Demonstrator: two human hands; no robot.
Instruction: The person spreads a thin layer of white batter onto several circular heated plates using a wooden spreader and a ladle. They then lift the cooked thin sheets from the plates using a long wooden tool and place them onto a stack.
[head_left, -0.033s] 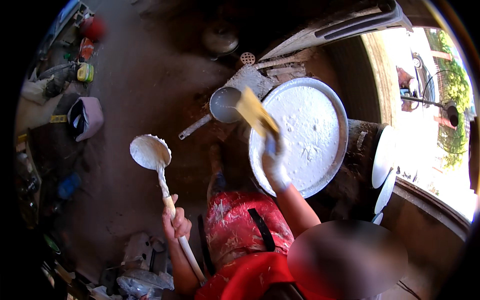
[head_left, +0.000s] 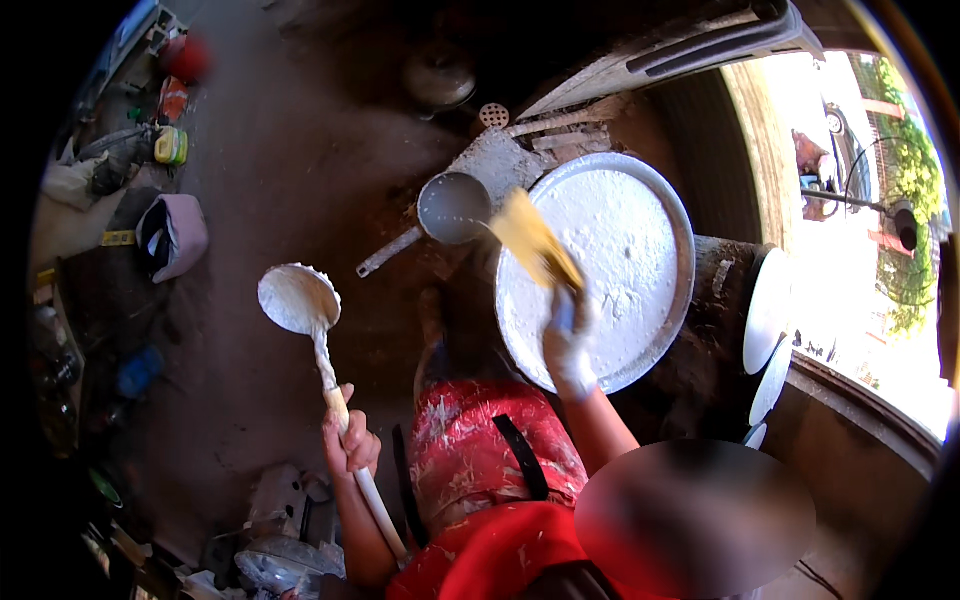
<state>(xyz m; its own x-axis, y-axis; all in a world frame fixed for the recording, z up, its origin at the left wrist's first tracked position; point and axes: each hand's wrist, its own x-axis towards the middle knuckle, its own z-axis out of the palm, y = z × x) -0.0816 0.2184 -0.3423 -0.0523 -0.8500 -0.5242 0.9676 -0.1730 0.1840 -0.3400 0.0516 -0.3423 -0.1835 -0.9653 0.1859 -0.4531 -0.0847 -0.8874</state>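
My left hand [head_left: 352,440] is closed around the pale handle of a long ladle [head_left: 300,298]. White slurry coats the ladle's bowl and upper shaft. My right hand [head_left: 568,345], in a light glove, grips a flat yellow piece [head_left: 532,240], too smeared by motion to tell whether it is a brush or a sponge. This piece is over the left part of a wide round metal basin [head_left: 688,300] filled with thick white slurry [head_left: 630,260]. Just left of it stands a grey long-handled pan [head_left: 455,208], with small white specks showing across its inside.
A splattered board [head_left: 498,160] lies behind the pan. White discs [head_left: 766,310] stand right of the basin, beside a bright opening. A pink-edged bag [head_left: 180,240] and a yellow container [head_left: 171,146] are along the left. A domed object [head_left: 440,80] sits in shadow at the back.
My right hand and the yellow piece have shifted slightly right and toward me over the basin. White specks now show across the pan. The left hand and ladle have barely moved.
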